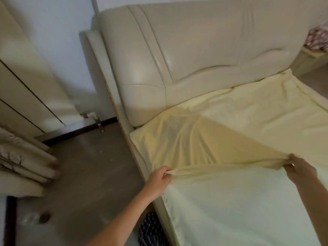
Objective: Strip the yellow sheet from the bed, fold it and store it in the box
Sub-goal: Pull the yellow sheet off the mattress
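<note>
A pale yellow sheet (204,139) covers the head end of the bed, stretched into a raised fold across its near part. My left hand (158,178) pinches the sheet's bunched edge at the bed's left side. Further right, my right hand (300,170) grips the same pulled edge, and the fabric is taut between the two hands. Below the lifted edge lies a lighter surface (239,210), either mattress or more bedding. No box is in view.
A cream padded headboard (204,55) stands behind the bed. Grey floor (92,174) runs along the left side, with curtains (23,157) and a white radiator (26,96) beyond. A dark patterned cloth (150,231) lies by the bed frame. A wooden nightstand (312,59) sits far right.
</note>
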A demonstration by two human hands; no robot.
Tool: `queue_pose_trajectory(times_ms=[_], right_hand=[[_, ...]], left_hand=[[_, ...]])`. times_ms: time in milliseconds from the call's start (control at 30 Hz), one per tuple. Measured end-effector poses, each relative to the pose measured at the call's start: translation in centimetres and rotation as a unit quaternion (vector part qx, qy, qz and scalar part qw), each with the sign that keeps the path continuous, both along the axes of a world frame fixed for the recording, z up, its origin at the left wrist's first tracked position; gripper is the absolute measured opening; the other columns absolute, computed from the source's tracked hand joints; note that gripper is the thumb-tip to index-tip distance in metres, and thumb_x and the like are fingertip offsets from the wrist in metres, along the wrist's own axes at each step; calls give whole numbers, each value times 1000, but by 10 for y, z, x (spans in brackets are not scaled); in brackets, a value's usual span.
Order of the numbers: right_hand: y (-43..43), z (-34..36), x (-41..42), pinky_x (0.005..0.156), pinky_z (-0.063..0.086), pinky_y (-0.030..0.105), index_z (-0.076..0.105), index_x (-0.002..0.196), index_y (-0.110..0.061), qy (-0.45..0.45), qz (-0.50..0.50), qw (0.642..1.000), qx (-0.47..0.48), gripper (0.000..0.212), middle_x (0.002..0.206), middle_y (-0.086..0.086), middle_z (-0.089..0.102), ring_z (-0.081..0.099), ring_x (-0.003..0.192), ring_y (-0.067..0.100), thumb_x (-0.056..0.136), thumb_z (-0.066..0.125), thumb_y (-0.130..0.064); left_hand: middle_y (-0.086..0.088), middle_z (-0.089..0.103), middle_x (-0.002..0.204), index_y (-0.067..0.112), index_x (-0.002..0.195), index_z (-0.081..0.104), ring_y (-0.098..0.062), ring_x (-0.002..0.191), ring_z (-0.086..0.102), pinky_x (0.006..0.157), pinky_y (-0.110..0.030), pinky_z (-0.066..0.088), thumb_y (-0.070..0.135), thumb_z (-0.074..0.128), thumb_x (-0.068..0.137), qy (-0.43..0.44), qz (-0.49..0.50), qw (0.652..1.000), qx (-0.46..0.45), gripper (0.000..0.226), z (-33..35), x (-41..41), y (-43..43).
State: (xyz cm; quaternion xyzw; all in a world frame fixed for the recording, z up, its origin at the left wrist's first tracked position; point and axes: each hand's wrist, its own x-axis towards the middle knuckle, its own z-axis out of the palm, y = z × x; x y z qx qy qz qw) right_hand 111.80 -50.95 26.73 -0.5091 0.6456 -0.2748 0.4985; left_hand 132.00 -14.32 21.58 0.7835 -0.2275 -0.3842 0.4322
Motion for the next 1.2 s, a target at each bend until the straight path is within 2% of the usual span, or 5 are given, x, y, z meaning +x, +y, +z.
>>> queue_pose_trajectory(times_ms=[267, 533, 767, 933, 1200], right_hand=[[-67, -37, 222, 50, 56, 19, 59, 115, 9, 86, -6, 996, -31, 33, 112, 21, 59, 63, 83, 25, 82, 53, 13], [-74, -100, 420, 39, 48, 13, 62, 104, 0, 186, 60, 974, -117, 23, 96, 18, 66, 66, 68, 27, 81, 63, 1], [-46, -214, 484, 102, 43, 35, 61, 119, -2, 309, 309, 886, -154, 36, 115, 20, 66, 62, 108, 30, 84, 57, 0], [-43, -253, 493, 99, 45, 40, 59, 120, -3, 386, 420, 792, -216, 35, 114, 18, 67, 62, 106, 34, 85, 62, -6], [-33, -271, 501, 99, 38, 34, 46, 132, -7, 361, 432, 811, -160, 47, 126, 15, 61, 55, 118, 34, 88, 60, -8]], left_hand=[[18, 58, 73, 29, 86, 58, 5, 64, 53, 56, -7, 39, 11, 55, 91, -16, 67, 997, 19, 19, -45, 171, -29], [2, 59, 82, 25, 103, 50, -10, 67, 56, 53, -15, 38, 14, 45, 96, -3, 135, 988, 78, 13, -135, 320, -35], [-19, 65, 97, 2, 103, 60, -32, 92, 60, 69, -31, 36, 10, 41, 96, -40, 135, 965, 221, 22, -254, 402, -21], [-16, 62, 101, 4, 96, 61, -35, 95, 59, 70, -32, 38, 18, 54, 88, -70, 21, 959, 274, 18, -306, 422, -25], [-4, 58, 128, 17, 127, 55, -22, 113, 55, 95, -39, 47, 36, 64, 75, 40, -92, 960, 262, 56, -338, 426, -51]])
